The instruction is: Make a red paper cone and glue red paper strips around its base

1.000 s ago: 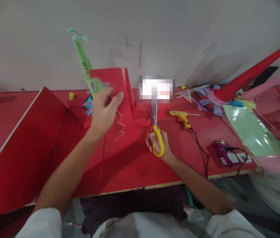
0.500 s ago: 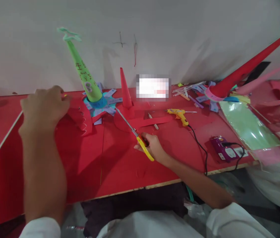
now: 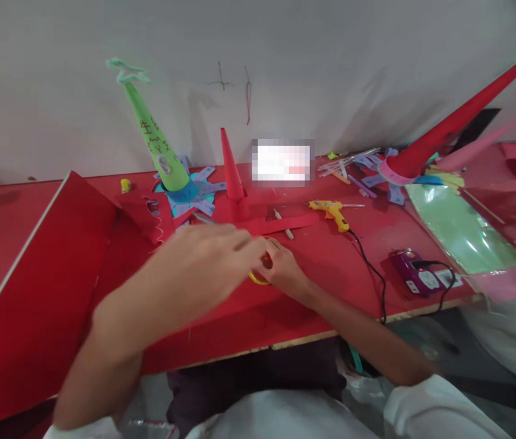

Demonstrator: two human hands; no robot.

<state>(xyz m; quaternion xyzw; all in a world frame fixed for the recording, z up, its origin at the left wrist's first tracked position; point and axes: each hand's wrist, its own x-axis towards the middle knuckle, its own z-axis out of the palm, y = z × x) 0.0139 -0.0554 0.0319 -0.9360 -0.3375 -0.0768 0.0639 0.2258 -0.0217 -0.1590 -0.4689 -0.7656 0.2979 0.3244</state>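
Note:
My right hand (image 3: 289, 271) is closed around scissors with yellow handles (image 3: 259, 279) above the red table (image 3: 221, 326). Their blades are mostly hidden; a grey tip shows past my left wrist. My left hand (image 3: 212, 256) reaches across from the left, palm down, its bent fingers touching or very near the right hand and the scissors; the fingertips are hidden. Just behind the hands, a red paper cone (image 3: 231, 167) stands upright with a red paper strip (image 3: 292, 224) beside it. To its left leans a green cone (image 3: 157, 140) in a blue collar with purple tabs.
A red board with a white edge (image 3: 42, 262) stands tilted at left. A yellow glue gun (image 3: 331, 212) lies to the right, corded to a purple power box (image 3: 415, 274). Farther right are a long red cone (image 3: 463, 122) and green plastic-covered sheets (image 3: 463, 231). A person's white clothing shows at far right.
My left hand has left the top of the red board and swung right and down to the scissors. The right hand stays nearly in place, its scissors now partly covered.

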